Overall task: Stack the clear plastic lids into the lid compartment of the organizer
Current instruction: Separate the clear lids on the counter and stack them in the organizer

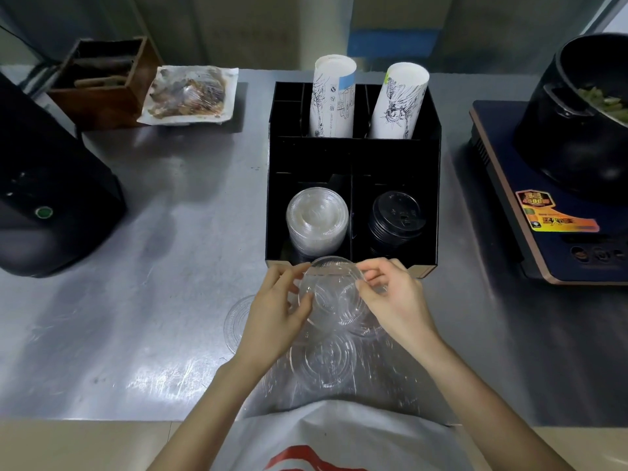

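A black organizer (353, 154) stands on the steel counter. Its front left compartment holds a stack of clear lids (317, 219); the front right one holds black lids (396, 215). Both hands hold one clear plastic lid (331, 292) tilted, just in front of the organizer's front edge. My left hand (275, 316) pinches its left rim and my right hand (396, 300) pinches its right rim. More loose clear lids (323, 360) lie on the counter under my hands, and one clear lid (236, 321) lies to the left, partly hidden by my left wrist.
Two stacks of printed paper cups (331, 100) stand in the organizer's rear compartments. A black appliance (44, 198) sits at left, a wooden box (102, 79) and a wrapped food tray (190, 95) at the back left. An induction cooker (557, 212) with a black pot (577, 113) stands at right.
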Demonstrator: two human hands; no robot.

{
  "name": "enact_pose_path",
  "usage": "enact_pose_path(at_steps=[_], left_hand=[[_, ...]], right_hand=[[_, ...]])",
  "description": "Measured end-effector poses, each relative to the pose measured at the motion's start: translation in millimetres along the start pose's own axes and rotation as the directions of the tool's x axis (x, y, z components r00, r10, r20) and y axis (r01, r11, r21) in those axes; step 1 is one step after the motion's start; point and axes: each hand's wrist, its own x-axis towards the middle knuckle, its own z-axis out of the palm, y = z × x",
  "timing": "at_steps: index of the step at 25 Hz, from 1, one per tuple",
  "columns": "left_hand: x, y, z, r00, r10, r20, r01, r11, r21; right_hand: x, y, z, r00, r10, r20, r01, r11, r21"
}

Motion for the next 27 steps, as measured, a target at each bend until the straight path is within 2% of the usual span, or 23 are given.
enact_pose_path(at_steps=[8, 19, 27], left_hand=[[22, 16, -17, 0.997, 0.047, -0.06, -0.047, 0.999, -0.002], [70, 14, -25, 0.992, -0.012, -0.129, 0.014, 1.0, 0.014], [87, 6, -22, 0.993, -0.043, -0.106, 0.047, 0.998, 0.035]], right_hand=[[26, -23, -5, 0.998, -0.044, -0.043, 0.047, 0.996, 0.073], [83, -47, 2, 0.995, -0.088, -0.041, 0.09, 0.995, 0.045], [109, -51, 11, 0.991, -0.126, -0.044, 0.122, 0.99, -0.075]])
